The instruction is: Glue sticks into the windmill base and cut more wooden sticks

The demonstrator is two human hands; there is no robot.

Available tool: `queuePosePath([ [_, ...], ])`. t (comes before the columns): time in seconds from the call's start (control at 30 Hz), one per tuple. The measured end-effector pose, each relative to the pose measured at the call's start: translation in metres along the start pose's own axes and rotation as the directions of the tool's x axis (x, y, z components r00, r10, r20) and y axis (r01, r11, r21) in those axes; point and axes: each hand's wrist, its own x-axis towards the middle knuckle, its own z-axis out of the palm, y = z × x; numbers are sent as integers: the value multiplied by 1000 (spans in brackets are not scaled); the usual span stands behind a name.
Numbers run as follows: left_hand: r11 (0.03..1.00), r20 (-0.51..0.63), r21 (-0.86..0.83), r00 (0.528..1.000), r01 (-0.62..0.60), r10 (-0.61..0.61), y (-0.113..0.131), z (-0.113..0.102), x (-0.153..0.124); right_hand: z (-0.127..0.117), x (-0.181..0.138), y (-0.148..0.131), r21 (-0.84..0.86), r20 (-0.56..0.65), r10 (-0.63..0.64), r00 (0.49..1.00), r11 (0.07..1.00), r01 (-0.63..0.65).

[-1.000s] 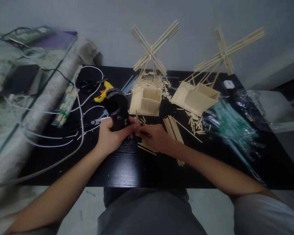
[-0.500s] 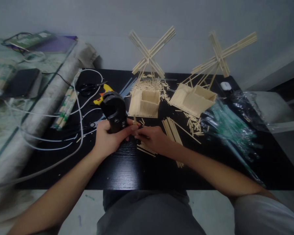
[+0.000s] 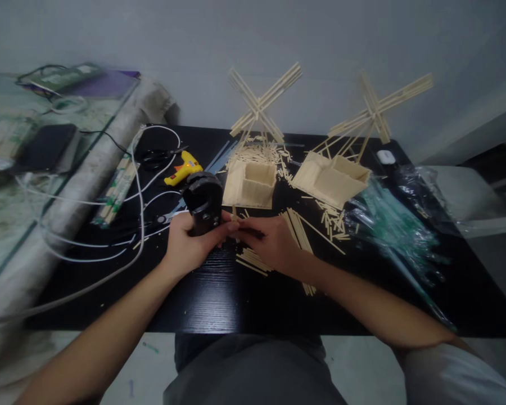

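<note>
My left hand [image 3: 189, 242] is closed around a black cutter tool [image 3: 203, 203] held upright over the black table [image 3: 219, 298]. My right hand [image 3: 267, 241] pinches a short wooden stick [image 3: 234, 214] right beside the tool, fingertips touching those of the left hand. A small pile of cut sticks [image 3: 253, 261] lies under my right hand. A bundle of longer sticks [image 3: 297, 230] lies just to its right.
Two stick-built houses with windmill crosses stand behind: one [image 3: 249, 180] in the middle, one [image 3: 335, 179] to the right. A yellow glue gun [image 3: 183, 170], scissors [image 3: 154, 157] and white cables [image 3: 139, 197] lie left. Green plastic wrappers [image 3: 388, 225] fill the right. A rolled mat [image 3: 67, 197] borders the left edge.
The view has shifted slightly, and the scene sits a little lower in frame. Both hands stay together at the cutter with the stick; their grip looks unchanged.
</note>
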Motion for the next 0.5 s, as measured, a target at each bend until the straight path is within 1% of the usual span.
queuePosePath([
  [0.17, 1000, 11, -14, 1000, -5, 5, -4, 0, -1, 3, -2, 5, -29, -15, -18, 1000, 999, 17],
  [0.37, 1000, 31, -12, 999, -19, 20, -6, -2, -2, 2, -3, 6, -71, -28, -87, 996, 994, 85],
  [0.5, 1000, 30, 3, 999, -30, 30, -3, -2, -1, 4, -3, 11, -90, 12, -80, 997, 993, 81],
])
